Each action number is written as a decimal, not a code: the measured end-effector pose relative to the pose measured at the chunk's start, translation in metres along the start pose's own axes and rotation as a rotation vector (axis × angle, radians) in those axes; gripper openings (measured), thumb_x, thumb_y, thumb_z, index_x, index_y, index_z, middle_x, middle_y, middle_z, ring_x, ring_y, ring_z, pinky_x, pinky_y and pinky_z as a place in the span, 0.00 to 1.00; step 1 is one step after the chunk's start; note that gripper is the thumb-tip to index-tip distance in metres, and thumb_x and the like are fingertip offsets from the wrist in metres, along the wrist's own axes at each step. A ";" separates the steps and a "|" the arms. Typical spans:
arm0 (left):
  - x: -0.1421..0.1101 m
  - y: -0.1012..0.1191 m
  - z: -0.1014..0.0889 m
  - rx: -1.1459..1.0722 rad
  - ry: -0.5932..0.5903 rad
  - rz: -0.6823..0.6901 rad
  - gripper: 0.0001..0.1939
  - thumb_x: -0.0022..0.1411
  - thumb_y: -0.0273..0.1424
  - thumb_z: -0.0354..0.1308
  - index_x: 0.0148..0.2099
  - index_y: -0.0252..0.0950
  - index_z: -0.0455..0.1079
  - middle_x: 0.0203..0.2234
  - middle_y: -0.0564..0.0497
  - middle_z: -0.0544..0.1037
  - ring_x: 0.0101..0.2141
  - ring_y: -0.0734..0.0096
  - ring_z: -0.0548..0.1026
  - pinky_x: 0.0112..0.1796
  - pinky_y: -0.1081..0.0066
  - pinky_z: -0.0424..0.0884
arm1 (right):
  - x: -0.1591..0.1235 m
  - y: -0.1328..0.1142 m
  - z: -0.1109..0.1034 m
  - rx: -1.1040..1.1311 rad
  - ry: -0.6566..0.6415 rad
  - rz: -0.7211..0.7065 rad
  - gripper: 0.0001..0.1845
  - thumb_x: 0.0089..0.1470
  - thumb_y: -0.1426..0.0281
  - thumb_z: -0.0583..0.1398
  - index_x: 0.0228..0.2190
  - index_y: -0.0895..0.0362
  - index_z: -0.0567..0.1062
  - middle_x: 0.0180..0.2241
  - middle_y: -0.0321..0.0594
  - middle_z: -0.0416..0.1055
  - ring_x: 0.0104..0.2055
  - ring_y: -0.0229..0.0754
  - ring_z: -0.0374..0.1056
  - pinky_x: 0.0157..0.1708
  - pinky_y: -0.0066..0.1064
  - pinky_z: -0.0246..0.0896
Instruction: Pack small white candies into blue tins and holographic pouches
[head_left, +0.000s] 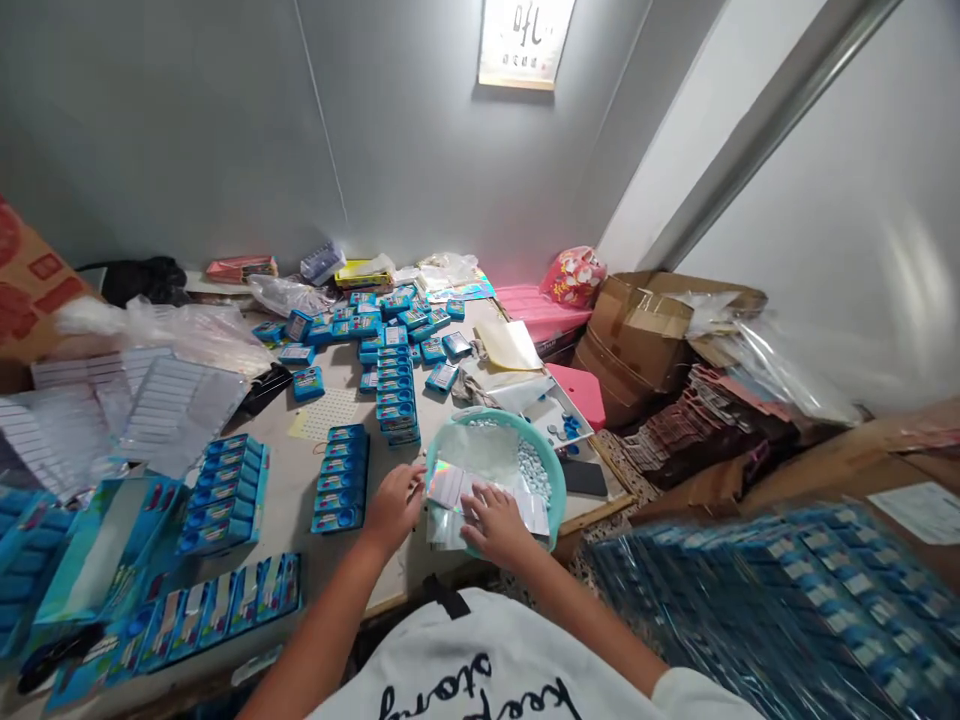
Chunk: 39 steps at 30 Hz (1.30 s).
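Note:
A round mint-green basin stands at the table's front edge, holding small white pellets. Across its near side lie white cards with a shiny rainbow strip, on top of clear plastic sheets. My right hand rests on these cards with its fingers spread out. Just left of the basin rim is my left hand, fingers curled and tips drawn together; whether something small is between them cannot be made out. Close to its left side stands a row of blue boxes.
More blue boxes stand in a stack and a loose heap behind. Plastic-wrapped sheets lie left. A white tray with blue pieces and a dark flat object sit right, near cardboard boxes and bagged blue packs.

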<state>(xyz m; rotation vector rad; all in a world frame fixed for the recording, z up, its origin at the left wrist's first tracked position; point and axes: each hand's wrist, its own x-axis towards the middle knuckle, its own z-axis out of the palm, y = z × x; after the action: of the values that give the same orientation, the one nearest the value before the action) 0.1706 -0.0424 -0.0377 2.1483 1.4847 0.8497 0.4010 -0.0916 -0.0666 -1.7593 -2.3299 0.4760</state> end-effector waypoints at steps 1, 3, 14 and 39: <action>0.015 0.005 0.013 0.034 -0.057 0.030 0.14 0.65 0.30 0.53 0.52 0.41 0.70 0.46 0.47 0.76 0.48 0.63 0.73 0.51 0.66 0.68 | -0.003 0.002 0.005 0.005 0.015 0.006 0.28 0.59 0.56 0.59 0.59 0.47 0.67 0.64 0.46 0.58 0.66 0.56 0.50 0.63 0.52 0.43; 0.038 0.011 0.034 0.114 -0.150 0.056 0.18 0.60 0.28 0.59 0.53 0.41 0.71 0.51 0.45 0.74 0.54 0.58 0.68 0.54 0.62 0.64 | -0.008 0.007 0.009 0.025 0.017 -0.014 0.27 0.61 0.56 0.56 0.60 0.46 0.64 0.66 0.45 0.56 0.68 0.56 0.47 0.64 0.54 0.38; 0.053 0.003 0.046 0.346 -0.307 0.015 0.10 0.61 0.33 0.62 0.44 0.36 0.74 0.43 0.42 0.74 0.48 0.56 0.69 0.48 0.62 0.66 | 0.009 0.031 -0.009 0.131 0.083 -0.002 0.15 0.65 0.60 0.53 0.49 0.48 0.74 0.56 0.46 0.66 0.57 0.51 0.60 0.53 0.44 0.51; 0.000 -0.016 0.048 0.196 -0.224 0.074 0.20 0.69 0.32 0.48 0.60 0.42 0.70 0.59 0.44 0.71 0.57 0.56 0.69 0.58 0.54 0.63 | 0.096 0.026 0.008 0.515 -0.036 -0.215 0.09 0.56 0.77 0.58 0.32 0.59 0.80 0.32 0.40 0.72 0.35 0.39 0.66 0.38 0.27 0.57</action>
<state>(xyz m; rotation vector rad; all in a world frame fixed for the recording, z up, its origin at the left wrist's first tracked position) 0.1916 -0.0356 -0.0835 2.3639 1.4319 0.4828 0.3945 0.0056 -0.0876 -1.2577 -2.1260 0.9690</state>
